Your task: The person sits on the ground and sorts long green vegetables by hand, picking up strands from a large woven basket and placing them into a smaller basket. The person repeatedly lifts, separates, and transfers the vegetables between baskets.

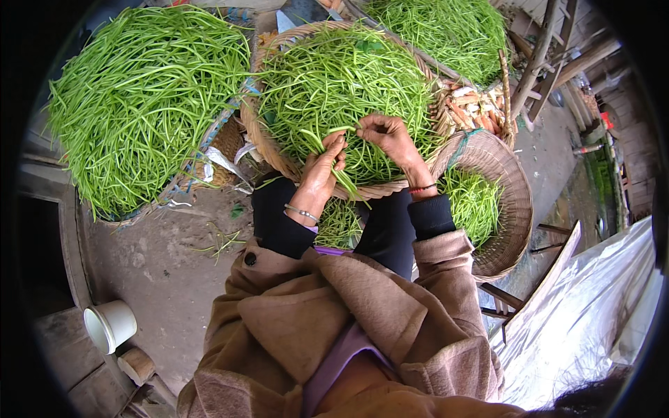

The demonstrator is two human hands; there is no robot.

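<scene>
My left hand (325,163) is closed around a small bunch of green stems (345,181), whose ends stick out above and below the fist. To its right, my right hand (388,137) pinches the tip of one stem (342,128) that runs across from the left hand. Both hands are over a large round wicker basket (252,117) heaped with green stems (339,89). A deeper wicker basket (515,224), tilted by my right forearm, holds a smaller pile of stems (473,206). More stems (338,223) lie low between my legs, partly hidden by my left arm.
A wide basket heaped with stems (151,104) stands at the left, another heap (444,31) at the back right. Corn cobs (475,107) fill a basket beside a wooden ladder (541,57). A white bucket (111,326), a cut log (137,366) and a wooden bench (549,271) stand lower down.
</scene>
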